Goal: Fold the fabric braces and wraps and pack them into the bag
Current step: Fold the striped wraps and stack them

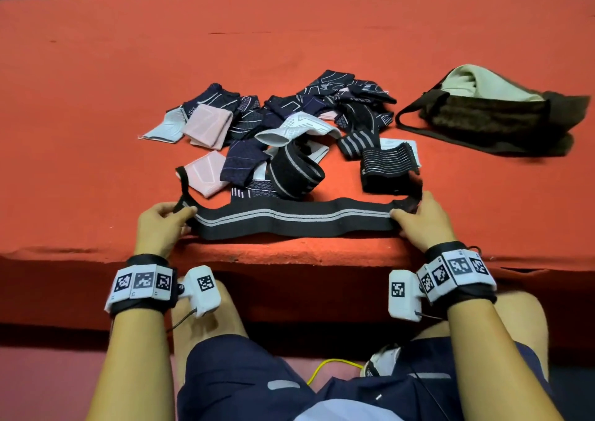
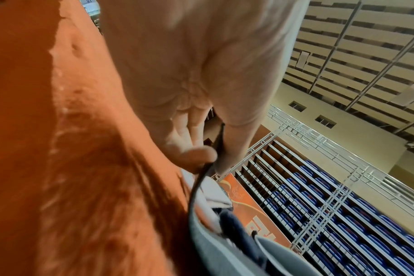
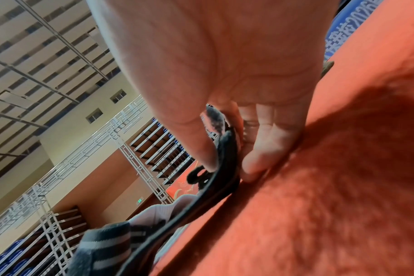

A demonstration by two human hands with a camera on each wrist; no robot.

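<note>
Looking down from the head camera, I see the broad red felt-covered table [image 1: 289, 50] filling most of the view, and I place everything else against it. Toward its far right lies the dark brown fabric bag [image 1: 489, 121], slumped on its side with its pale cream lining showing at the mouth and its strap trailing toward the table's middle. At the table's centre sits a loose heap of navy, pink and white fabric braces [image 1: 277, 124], unfolded and overlapping, with a rolled black elastic wrap [image 1: 296, 171] resting on its near side. Just right of the heap, a ribbed black wrap with thin grey lines [image 1: 388, 169] lies flat.

Along the table's near edge, the long black elastic wrap with grey centre stripes [image 1: 293, 222] is stretched sideways, lying flat on the felt. My left hand [image 1: 162, 224] pinches its left end, thumb over curled fingers, where a thin black loop [image 1: 183, 182] rises toward the heap. In the left wrist view the fingertips [image 2: 196, 155] close on the wrap's thin dark edge. My right hand [image 1: 421, 219] pinches the right end; the right wrist view shows the thumb and fingers [image 3: 260, 160] clamped on the doubled black band [image 3: 225, 158], fingertips touching the felt.
</note>
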